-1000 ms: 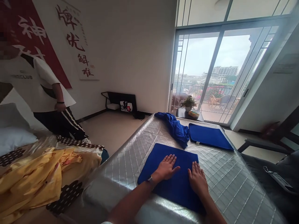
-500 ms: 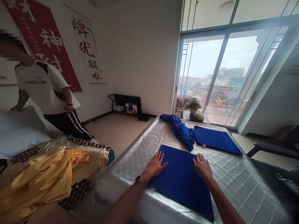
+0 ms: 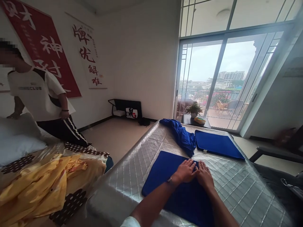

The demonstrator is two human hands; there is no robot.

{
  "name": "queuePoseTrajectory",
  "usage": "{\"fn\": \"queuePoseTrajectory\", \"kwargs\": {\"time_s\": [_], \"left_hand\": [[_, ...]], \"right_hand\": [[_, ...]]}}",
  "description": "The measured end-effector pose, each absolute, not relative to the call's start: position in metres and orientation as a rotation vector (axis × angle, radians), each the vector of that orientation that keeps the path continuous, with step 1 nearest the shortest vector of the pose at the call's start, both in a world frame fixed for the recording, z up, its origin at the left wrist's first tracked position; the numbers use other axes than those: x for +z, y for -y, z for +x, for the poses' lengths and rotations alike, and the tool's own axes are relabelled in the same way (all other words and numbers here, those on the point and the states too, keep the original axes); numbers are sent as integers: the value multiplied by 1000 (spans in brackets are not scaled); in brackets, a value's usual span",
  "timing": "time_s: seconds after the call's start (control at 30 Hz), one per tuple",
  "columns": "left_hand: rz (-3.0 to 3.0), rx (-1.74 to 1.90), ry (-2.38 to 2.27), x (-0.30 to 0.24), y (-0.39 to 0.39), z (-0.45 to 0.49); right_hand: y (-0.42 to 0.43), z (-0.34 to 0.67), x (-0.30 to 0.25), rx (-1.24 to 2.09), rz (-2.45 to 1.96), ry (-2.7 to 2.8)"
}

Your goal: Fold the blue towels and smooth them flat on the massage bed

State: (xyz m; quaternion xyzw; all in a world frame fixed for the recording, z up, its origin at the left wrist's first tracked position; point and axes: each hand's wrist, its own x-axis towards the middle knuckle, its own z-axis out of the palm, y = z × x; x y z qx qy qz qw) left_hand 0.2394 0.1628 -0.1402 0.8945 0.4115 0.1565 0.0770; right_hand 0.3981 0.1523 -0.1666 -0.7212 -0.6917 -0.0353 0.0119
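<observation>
Head view, both hands on a folded blue towel (image 3: 161, 173) that lies on a silver quilted bed (image 3: 123, 179). The left hand (image 3: 186, 171) and right hand (image 3: 205, 177) rest palm down, side by side and touching at the thumbs. Neither grip is closed: the fingers lie flat and hold nothing, only bearing on the cloth.

The towel lies directly under both grips, which sit close to its far edge. Most of its bare surface spreads to the left of the left hand and back toward the wearer. Its long axis appears to run from the far edge toward the wearer, slightly slanted. The left hand is nearer the uncovered part.

Beyond the grips, well apart, lie a crumpled cloth (image 3: 182, 135) and a second towel (image 3: 217, 144), just beside each other. Far to the left another person (image 3: 40, 94) bends over a bed strewn with yellow cloth (image 3: 42, 186).

Half a second earlier the hands lay apart, one at each side edge; they have since met at the middle.
</observation>
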Motion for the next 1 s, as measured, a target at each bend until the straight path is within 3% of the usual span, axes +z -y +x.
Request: {"fn": "queuePoseTrajectory", "kwargs": {"time_s": [0.17,0.57,0.8,1.0], "left_hand": [[2622,459,-1281,-157,-174,266],[2293,319,-1887,-157,-196,70],[2302,344,-1882,-153,-191,72],[2398,581,-1856,-138,-174,96]], "right_hand": [[-151,400,-168,-99,-2207,2166],[-149,390,-156,-81,-2268,2076],[-113,374,-138,-238,-2191,2058],[-48,371,-166,-4,-2213,2156]]}}
